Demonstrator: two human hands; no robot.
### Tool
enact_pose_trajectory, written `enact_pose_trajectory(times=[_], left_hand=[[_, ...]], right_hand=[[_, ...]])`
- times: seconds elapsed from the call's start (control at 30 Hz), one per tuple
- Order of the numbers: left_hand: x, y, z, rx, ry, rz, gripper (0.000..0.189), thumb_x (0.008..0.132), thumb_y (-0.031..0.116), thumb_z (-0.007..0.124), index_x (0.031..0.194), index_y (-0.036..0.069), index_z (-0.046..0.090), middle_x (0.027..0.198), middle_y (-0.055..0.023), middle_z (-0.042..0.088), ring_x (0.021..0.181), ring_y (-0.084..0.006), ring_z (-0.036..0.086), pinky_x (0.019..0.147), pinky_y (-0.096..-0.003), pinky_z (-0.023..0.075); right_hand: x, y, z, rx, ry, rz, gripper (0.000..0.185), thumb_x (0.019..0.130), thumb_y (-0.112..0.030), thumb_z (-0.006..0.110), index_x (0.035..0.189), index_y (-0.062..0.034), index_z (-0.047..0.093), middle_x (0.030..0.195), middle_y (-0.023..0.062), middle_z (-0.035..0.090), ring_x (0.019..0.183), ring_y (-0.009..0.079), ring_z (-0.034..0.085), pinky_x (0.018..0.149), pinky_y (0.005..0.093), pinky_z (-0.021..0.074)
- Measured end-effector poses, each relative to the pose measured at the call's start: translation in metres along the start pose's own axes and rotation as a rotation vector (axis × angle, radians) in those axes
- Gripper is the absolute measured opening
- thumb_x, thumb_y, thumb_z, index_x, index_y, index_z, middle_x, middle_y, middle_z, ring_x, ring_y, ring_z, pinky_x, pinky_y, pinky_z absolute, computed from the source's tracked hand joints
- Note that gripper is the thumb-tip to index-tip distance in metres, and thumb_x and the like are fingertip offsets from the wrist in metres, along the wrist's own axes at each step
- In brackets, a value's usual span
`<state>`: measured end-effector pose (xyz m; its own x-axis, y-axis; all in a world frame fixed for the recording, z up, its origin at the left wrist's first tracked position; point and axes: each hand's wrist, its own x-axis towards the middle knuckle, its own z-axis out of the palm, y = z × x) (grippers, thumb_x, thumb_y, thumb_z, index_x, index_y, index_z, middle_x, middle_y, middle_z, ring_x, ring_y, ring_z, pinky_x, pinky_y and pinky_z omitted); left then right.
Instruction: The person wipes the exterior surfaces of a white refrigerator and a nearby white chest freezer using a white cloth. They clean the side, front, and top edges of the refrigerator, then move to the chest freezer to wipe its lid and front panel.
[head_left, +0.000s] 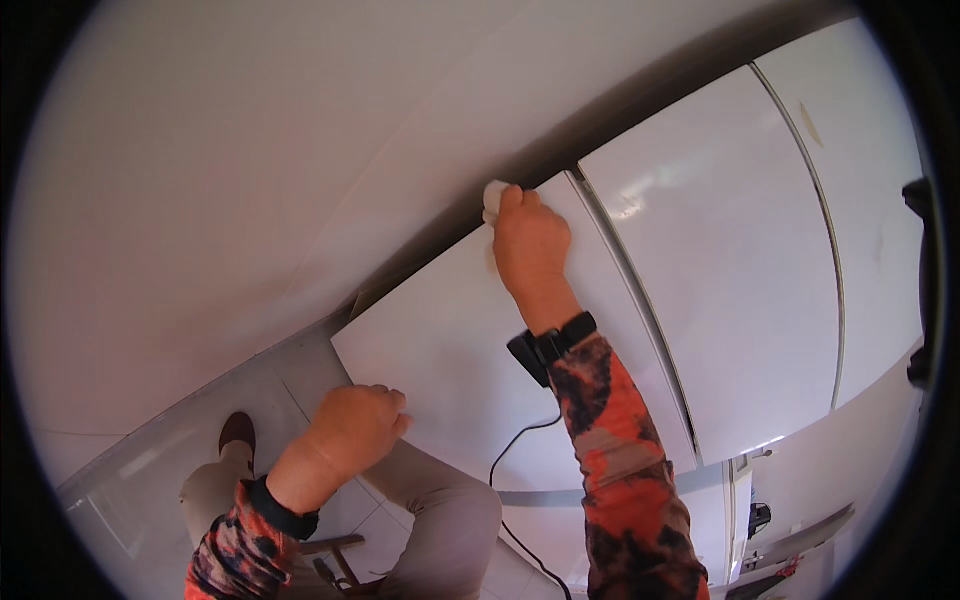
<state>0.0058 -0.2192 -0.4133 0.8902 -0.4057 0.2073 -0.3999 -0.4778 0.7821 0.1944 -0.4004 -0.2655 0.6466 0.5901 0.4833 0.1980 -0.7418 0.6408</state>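
My right hand (531, 236) grips a pale, crumpled cloth or wipe (495, 199) at the edge of a glossy white panel (450, 322), beside a dark gap. The panel looks like a cabinet or appliance door. A black device is strapped to the right wrist, with a black cable running down from it. Near the panel's lower left edge is my left hand (356, 427), its fingers curled; whether anything lies inside them is hidden.
More white panels (720, 262) continue to the right, parted by dark seams. A large pale wall (202, 165) rises at the upper left. Below are my legs, a wooden stool (341, 551) and the tiled floor (165, 480). A black cable (492, 472) hangs between the arms.
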Motion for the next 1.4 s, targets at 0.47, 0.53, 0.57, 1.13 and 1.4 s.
enact_pose_trajectory(times=[0.47, 0.53, 0.57, 1.13, 1.4], left_hand=[[-0.006, -0.011, 0.010, 0.023, 0.048, 0.020, 0.021, 0.086, 0.026, 0.068, 0.090, 0.006, 0.070, 0.081, -0.0130, 0.070, 0.077, -0.0351, 0.068, 0.069, -0.0451, 0.0533], [-0.007, -0.012, 0.013, 0.041, 0.067, 0.045, 0.022, 0.085, 0.028, 0.068, 0.088, 0.006, 0.070, 0.081, -0.0130, 0.070, 0.077, -0.0355, 0.067, 0.069, -0.0453, 0.0530], [-0.009, -0.012, 0.014, 0.045, 0.052, 0.042, 0.022, 0.085, 0.028, 0.068, 0.087, 0.006, 0.070, 0.081, -0.0132, 0.070, 0.077, -0.0359, 0.067, 0.068, -0.0455, 0.0528], [-0.011, -0.012, 0.021, 0.066, -0.036, 0.057, 0.024, 0.086, 0.029, 0.066, 0.085, 0.005, 0.068, 0.081, -0.0153, 0.068, 0.078, -0.0379, 0.065, 0.070, -0.0469, 0.0518], [-0.004, 0.007, 0.013, -0.031, -0.037, 0.055, 0.023, 0.088, 0.027, 0.064, 0.092, 0.005, 0.068, 0.088, -0.0162, 0.069, 0.083, -0.0381, 0.066, 0.073, -0.0464, 0.0523]], right_hand=[[-0.085, 0.011, -0.037, -0.003, -0.202, -0.227, 0.010, 0.079, -0.008, 0.061, 0.089, -0.0088, 0.058, 0.080, 0.0078, 0.058, 0.070, 0.0264, 0.061, 0.061, 0.0417, 0.0460], [-0.115, 0.021, -0.055, 0.017, -0.260, -0.225, 0.008, 0.081, -0.009, 0.060, 0.089, -0.0094, 0.059, 0.080, 0.0074, 0.057, 0.072, 0.0258, 0.061, 0.064, 0.0412, 0.0453], [-0.129, 0.026, -0.064, 0.031, -0.270, -0.227, 0.008, 0.081, -0.010, 0.060, 0.089, -0.0095, 0.059, 0.080, 0.0073, 0.057, 0.072, 0.0258, 0.061, 0.064, 0.0411, 0.0452], [-0.211, 0.091, -0.149, 0.016, -0.282, -0.120, 0.018, 0.070, -0.008, 0.068, 0.083, -0.0094, 0.056, 0.078, 0.0073, 0.054, 0.071, 0.0260, 0.058, 0.065, 0.0408, 0.0440], [-0.121, 0.049, -0.084, 0.062, -0.134, -0.133, 0.028, 0.067, -0.012, 0.076, 0.086, -0.0084, 0.055, 0.082, 0.0085, 0.056, 0.075, 0.0277, 0.060, 0.064, 0.0416, 0.0445]])
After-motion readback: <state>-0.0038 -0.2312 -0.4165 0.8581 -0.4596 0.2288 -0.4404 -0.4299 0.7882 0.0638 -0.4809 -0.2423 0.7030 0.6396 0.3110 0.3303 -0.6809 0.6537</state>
